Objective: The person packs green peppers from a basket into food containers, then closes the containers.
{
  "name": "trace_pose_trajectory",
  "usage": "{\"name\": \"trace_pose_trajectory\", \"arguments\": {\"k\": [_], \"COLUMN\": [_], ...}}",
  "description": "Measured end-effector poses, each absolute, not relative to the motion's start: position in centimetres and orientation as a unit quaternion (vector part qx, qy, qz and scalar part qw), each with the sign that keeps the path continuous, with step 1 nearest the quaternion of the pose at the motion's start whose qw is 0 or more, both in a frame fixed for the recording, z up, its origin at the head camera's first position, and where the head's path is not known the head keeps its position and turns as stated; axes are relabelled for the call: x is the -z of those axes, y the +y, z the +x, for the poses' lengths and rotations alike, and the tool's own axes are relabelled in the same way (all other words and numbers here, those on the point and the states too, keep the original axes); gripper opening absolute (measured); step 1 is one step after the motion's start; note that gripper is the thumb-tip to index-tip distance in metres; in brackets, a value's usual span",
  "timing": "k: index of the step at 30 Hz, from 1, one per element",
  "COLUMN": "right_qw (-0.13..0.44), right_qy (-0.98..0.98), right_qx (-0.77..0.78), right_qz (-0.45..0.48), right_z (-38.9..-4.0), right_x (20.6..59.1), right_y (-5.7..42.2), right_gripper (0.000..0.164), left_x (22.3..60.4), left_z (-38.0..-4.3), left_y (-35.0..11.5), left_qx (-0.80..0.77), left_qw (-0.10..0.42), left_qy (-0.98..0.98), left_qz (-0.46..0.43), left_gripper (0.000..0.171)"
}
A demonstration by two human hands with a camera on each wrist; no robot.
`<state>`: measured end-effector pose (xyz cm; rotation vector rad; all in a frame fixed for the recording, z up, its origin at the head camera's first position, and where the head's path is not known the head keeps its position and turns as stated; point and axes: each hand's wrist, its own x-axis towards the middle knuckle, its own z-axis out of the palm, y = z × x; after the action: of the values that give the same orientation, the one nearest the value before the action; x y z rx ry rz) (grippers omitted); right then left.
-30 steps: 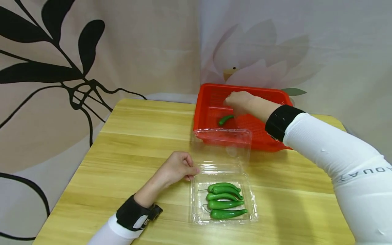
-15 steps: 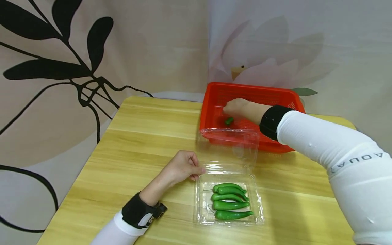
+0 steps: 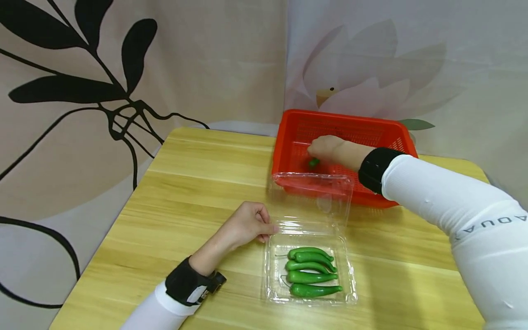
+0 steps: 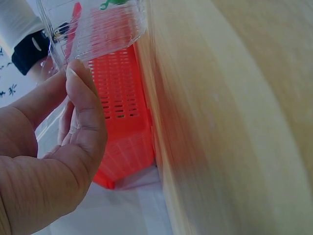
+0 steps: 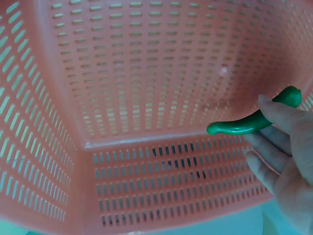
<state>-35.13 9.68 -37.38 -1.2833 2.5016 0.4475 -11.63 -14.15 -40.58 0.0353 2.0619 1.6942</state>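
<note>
Inside the red basket (image 3: 284,133), my right hand (image 3: 330,149) holds a green chili pepper (image 5: 244,123). The right wrist view has it between the thumb and the fingers, above the slotted basket wall. My left hand (image 3: 247,222) pinches the left edge of a clear plastic clamshell box (image 3: 270,279) near its hinge, thumb against forefinger (image 4: 83,93). Several green chili peppers (image 3: 315,290) lie side by side in the box's bottom half. The raised clear lid (image 3: 313,197) leans back in front of the basket.
The wooden table (image 3: 198,183) carries both the basket and the box. Behind its far edge hangs a printed curtain (image 3: 231,68) with a leaf and flower pattern. The lid stands close to the basket's front wall.
A pepper lying in the basket is now in my right hand, which has moved down onto it. My left hand keeps its pinch on the box. The head view has shifted slightly.
</note>
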Motion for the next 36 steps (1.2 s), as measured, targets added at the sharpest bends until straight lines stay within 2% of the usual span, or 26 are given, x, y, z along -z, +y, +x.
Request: {"name": "trace_pose_trajectory", "arguments": {"k": [10, 16, 23, 32, 36], "right_qw": [0.125, 0.086, 0.016, -0.045, -0.075], "right_qy": [0.898, 0.919, 0.912, 0.908, 0.904], "right_qx": [-0.110, -0.027, 0.047, 0.079, 0.088], "right_qz": [-0.407, -0.383, -0.406, -0.410, -0.412], "right_z": [-34.5, -33.6, -32.0, -29.6, -28.5], "right_x": [33.7, 31.8, 29.5, 26.7, 26.3], "right_y": [11.2, 13.1, 14.8, 16.5, 17.4], "right_gripper": [0.005, 0.009, 0.009, 0.033, 0.037], "left_x": [40.4, 40.4, 40.4, 40.4, 40.4], "left_z": [-11.6, -11.5, -11.3, -11.2, -11.2], "left_y": [-14.0, -13.9, -13.9, -13.9, -13.9], "left_qx": [-0.614, -0.611, -0.609, -0.605, -0.606], "left_qw": [0.236, 0.236, 0.231, 0.231, 0.231], "left_qy": [0.753, 0.755, 0.759, 0.762, 0.761], "left_qz": [0.013, 0.015, 0.016, 0.015, 0.017], "left_gripper": [0.020, 0.020, 0.020, 0.021, 0.021]}}
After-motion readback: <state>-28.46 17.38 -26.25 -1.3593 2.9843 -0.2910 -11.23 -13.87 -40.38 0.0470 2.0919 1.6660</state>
